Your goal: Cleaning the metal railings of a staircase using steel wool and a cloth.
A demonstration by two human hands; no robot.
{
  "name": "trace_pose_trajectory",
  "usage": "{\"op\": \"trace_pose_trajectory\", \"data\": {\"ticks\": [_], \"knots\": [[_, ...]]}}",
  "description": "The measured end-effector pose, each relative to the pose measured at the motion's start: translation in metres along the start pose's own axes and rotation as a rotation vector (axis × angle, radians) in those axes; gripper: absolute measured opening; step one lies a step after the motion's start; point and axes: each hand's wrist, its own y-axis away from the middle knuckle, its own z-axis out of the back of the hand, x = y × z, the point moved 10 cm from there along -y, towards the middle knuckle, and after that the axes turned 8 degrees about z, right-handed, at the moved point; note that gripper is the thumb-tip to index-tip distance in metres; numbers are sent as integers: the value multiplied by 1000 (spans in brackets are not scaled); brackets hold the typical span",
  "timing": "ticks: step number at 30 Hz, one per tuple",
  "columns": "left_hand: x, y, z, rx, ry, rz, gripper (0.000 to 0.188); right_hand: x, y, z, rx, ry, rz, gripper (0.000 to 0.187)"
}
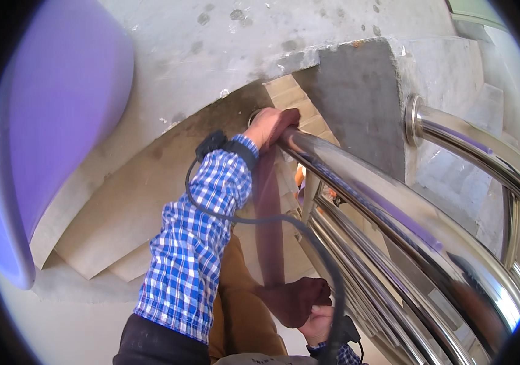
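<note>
Maroon cloth (272,231), a long strip of soft fabric, runs taut between both hands along the polished stainless-steel handrail (394,207) of a staircase. Left hand (266,126), reaching far forward from a blue-and-white checked sleeve (199,243), is closed over the upper end of the cloth and presses it against the top of the rail near the point where the rail meets the grey concrete pillar (357,97). Right hand (318,322), close to the body at the lower edge, is clenched on the bunched lower end of the cloth just beside the rail. A black strap (211,143) sits on the left wrist; a black cable (260,219) loops from it across the cloth and down to the right wrist, partly covering the cloth. Below the handrail lie several thinner parallel steel bars (357,267). A second steel rail (473,143) leaves a round flange on the pillar. Bare concrete steps (126,207) curve away at left, and a lilac curved surface (53,109) fills the upper left.
</note>
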Motion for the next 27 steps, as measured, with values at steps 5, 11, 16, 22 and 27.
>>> {"op": "trace_pose_trajectory", "data": {"ticks": [5,11,16,22,27], "knots": [[57,27,3,-724,850,89,28,-3,-6,14,30,102,-42,54],[40,21,-39,-255,1991,59,26,-12,-4,26,-104,184,-134,50],[43,40,-14,-671,1610,-40,41,1,-9,49,-206,227,-32,52],[-54,94,-46,-528,1749,250,32,14,10,65,-124,178,-5,52],[-116,138,-46,-743,1360,-15,44,3,16,60,36,108,-35,55]]}}
